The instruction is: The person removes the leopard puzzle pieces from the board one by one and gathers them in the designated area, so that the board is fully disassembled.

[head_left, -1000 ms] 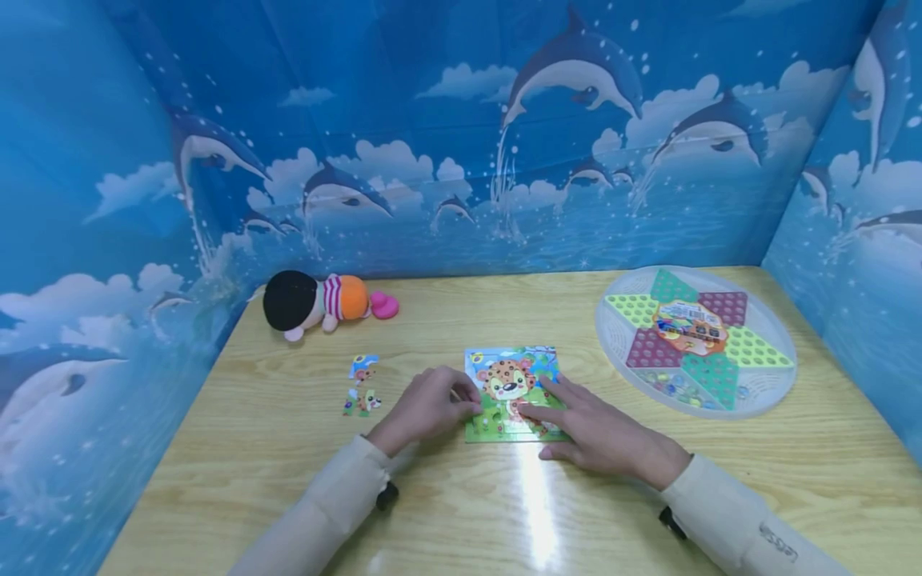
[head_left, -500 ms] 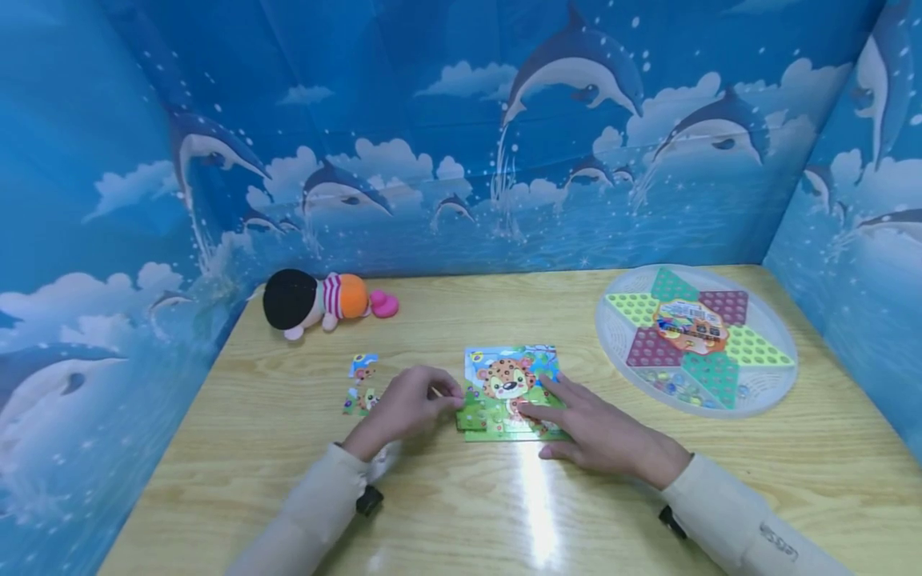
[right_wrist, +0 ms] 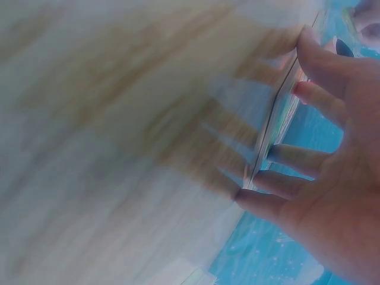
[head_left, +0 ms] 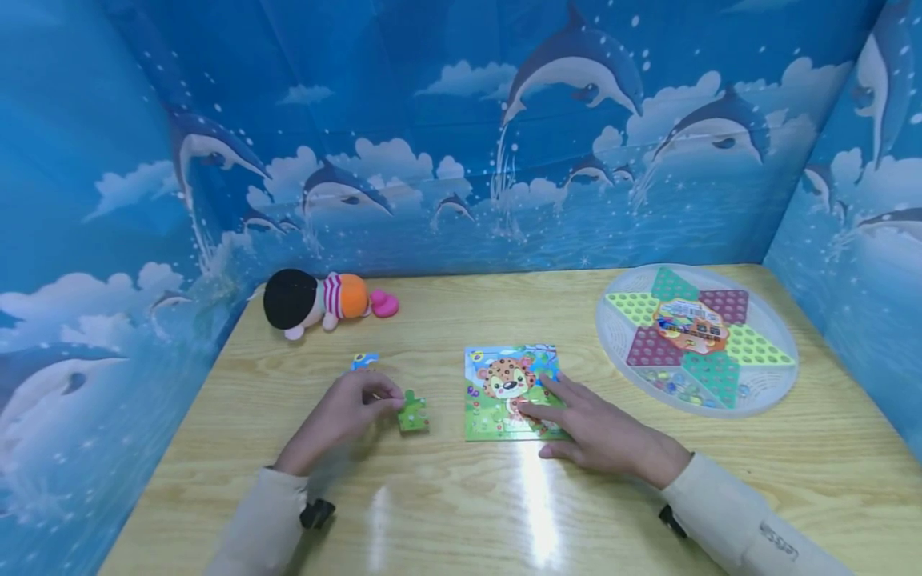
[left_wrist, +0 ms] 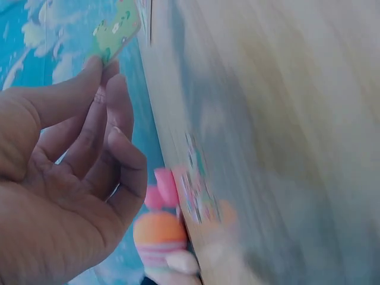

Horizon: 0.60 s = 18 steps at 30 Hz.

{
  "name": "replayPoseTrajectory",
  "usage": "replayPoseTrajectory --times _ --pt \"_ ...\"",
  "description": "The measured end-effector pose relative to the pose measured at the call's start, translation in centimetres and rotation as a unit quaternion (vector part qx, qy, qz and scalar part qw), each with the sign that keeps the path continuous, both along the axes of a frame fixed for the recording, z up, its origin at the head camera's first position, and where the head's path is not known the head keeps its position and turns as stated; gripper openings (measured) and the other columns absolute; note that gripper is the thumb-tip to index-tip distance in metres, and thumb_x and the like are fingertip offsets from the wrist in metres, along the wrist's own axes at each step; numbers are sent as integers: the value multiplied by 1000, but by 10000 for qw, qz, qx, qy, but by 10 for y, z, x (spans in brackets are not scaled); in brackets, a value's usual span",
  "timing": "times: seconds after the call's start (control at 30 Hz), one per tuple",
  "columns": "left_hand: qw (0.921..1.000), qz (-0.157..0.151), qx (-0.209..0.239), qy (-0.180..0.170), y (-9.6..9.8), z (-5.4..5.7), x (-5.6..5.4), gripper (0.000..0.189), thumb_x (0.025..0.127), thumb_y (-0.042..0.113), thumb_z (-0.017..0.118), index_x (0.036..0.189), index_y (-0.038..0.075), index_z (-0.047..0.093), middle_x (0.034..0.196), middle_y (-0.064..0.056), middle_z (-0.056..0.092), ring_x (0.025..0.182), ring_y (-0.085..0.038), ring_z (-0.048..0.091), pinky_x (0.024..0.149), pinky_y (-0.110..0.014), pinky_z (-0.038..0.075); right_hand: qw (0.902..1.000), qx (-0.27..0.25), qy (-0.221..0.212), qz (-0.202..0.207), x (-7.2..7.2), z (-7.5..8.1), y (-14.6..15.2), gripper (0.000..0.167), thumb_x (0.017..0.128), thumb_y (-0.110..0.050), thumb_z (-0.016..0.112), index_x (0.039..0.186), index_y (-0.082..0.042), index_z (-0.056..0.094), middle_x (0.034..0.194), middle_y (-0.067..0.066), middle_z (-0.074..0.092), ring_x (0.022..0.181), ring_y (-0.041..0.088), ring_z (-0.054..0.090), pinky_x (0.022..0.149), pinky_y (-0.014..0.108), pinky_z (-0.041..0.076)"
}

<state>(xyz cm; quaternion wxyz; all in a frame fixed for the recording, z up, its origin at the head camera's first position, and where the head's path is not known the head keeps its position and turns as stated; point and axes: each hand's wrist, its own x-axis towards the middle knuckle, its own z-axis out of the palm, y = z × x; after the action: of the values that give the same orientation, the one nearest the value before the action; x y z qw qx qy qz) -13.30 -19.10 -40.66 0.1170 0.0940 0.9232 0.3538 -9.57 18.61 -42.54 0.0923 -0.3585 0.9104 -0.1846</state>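
Observation:
My left hand (head_left: pixel 342 420) pinches a green jigsaw puzzle piece (head_left: pixel 413 413) between thumb and fingertips, left of the puzzle. In the left wrist view the same piece (left_wrist: pixel 116 32) sticks out beyond the fingertips. My right hand (head_left: pixel 601 432) lies with fingers spread over the right side of a leopard-picture jigsaw puzzle (head_left: pixel 497 432), fingertips on its surface and thumb at the near edge. The right wrist view shows this hand (right_wrist: pixel 332 172) along the puzzle's thin edge. Behind the left hand a loose piece with blue (head_left: pixel 365 361) shows; other loose pieces are hidden there.
A doll (head_left: pixel 346 298) with black hair and an orange bottom lies at the back left. At the right sits a round Chinese checkers board (head_left: pixel 641 384) with marbles under its cover. Dolphin-printed cloth (head_left: pixel 446 120) walls the wooden table (head_left: pixel 461 512) at back and sides.
My left hand has lifted the green puzzle piece off the puzzle's left edge and carried it left, covering most of the loose pieces. The right hand has stayed put.

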Motion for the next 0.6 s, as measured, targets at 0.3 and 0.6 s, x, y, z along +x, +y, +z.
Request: replayPoseTrajectory --times 0.3,0.6 --pt "9993 282 174 -148 -40 -2 11 5 91 14 76 96 14 75 95 2 71 89 -15 64 84 -39 54 10000 3 6 33 0 1 0 61 95 -35 71 149 -15 51 157 33 28 142 58 24 112 66 28" --pt "9978 420 19 -518 -61 0 16 6 91 11 74 97 12 75 92 0 70 88 -17 62 79 -35 52 10000 0 -40 4 0 2 -1 61 94 -34 72 149 -15 51 157 33 27 143 57 23 113 66 27"
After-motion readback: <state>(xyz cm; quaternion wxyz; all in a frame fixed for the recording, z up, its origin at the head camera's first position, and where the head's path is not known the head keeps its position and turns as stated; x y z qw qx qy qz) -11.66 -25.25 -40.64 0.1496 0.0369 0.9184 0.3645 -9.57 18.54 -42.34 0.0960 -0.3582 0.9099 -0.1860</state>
